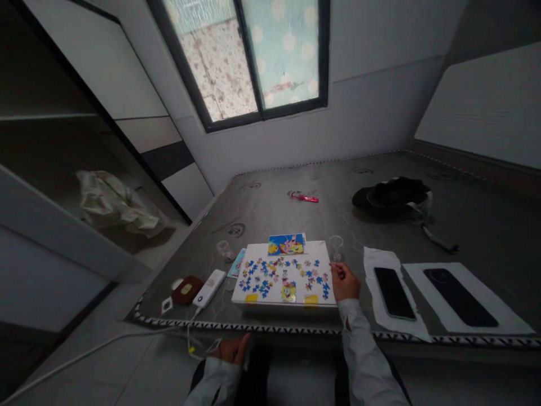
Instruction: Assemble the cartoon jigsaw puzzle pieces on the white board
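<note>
A white box (pixel 260 252) lies flat near the front edge of the grey-covered surface, with many small jigsaw puzzle pieces (pixel 258 276) scattered over its top. A few joined pieces form a small yellow puzzle section (pixel 289 291) at the box's front middle. At the back edge rests a blue picture card (pixel 286 245) with yellow and pink cartoon figures. My right hand (pixel 346 283) is at the box's right edge, its fingers pinched together; whatever they hold is too small to make out. Below the front edge, my left hand (pixel 231 349) rests near my leg, fingers curled and apart from the box.
Left of the box are a white power strip (pixel 210 288) with a cable, a brown round case (pixel 186 290) and a clear container (pixel 225 251). A clear cup (pixel 336 247) stands behind my right hand. Rightward lie two phones (pixel 394 293) on white sheets, and a dark cap (pixel 393 197).
</note>
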A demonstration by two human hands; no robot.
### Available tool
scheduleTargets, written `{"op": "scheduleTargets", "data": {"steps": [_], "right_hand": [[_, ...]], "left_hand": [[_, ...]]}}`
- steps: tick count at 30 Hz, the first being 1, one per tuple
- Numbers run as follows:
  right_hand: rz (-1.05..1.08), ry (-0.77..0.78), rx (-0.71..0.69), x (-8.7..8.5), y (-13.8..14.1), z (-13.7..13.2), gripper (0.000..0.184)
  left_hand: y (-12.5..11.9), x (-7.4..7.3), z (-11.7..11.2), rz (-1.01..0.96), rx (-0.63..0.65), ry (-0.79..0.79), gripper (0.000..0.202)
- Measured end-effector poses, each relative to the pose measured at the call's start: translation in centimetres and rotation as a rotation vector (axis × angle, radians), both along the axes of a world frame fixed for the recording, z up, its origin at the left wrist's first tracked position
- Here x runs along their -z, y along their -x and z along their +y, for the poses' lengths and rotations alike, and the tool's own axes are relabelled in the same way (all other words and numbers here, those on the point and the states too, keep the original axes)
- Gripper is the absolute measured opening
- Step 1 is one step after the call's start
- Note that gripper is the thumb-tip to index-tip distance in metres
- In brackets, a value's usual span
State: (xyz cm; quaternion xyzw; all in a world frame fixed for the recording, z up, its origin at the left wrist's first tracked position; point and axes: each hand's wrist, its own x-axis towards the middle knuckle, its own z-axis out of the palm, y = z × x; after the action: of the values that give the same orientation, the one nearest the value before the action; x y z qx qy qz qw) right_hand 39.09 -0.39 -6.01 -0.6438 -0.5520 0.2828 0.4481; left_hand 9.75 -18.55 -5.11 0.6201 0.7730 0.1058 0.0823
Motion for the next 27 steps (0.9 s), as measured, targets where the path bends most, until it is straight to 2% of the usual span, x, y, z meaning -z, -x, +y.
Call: {"op": "scheduleTargets", "data": {"steps": [5, 9, 12, 14, 16, 19, 23, 27], "right_hand": [[0.062, 0.042, 0.048, 2.7, 0.2, 1.7, 0.032], [0.123, 0.098, 0.088, 4.5, -0.3, 3.2, 0.033], [0.167, 0.151, 0.087, 5.1, -0.5, 4.0, 0.032], [0.189, 0.173, 0.092, 5.3, -0.5, 4.3, 0.033], [0.205, 0.192, 0.102, 5.3, -0.5, 4.5, 0.033], [0.238, 0.225, 0.098, 5.4, -0.6, 4.8, 0.031], [0.307, 0.264, 0.075, 5.9, -1.0, 5.2, 0.029], [0.388, 0.266, 0.067, 6.5, -1.1, 5.7, 0.027]], "left_hand": [[0.6, 3.1, 0.6, 0.036, 0.083, -0.069, 0.051], [0.7, 5.1, 1.7, 0.041, 0.208, -0.219, 0.052], [-0.3, 5.9, 2.5, 0.034, 0.377, -0.415, 0.053], [-1.5, 5.6, 3.2, 0.014, 0.515, -0.574, 0.055], [-3.0, 4.4, 4.3, -0.016, 0.625, -0.735, 0.058], [-4.6, 1.2, 7.0, -0.043, 0.667, -0.871, 0.054], [-4.7, -3.9, 12.0, -0.069, 0.615, -0.946, 0.047], [-3.2, -7.5, 15.5, -0.073, 0.529, -0.939, 0.041]]}}
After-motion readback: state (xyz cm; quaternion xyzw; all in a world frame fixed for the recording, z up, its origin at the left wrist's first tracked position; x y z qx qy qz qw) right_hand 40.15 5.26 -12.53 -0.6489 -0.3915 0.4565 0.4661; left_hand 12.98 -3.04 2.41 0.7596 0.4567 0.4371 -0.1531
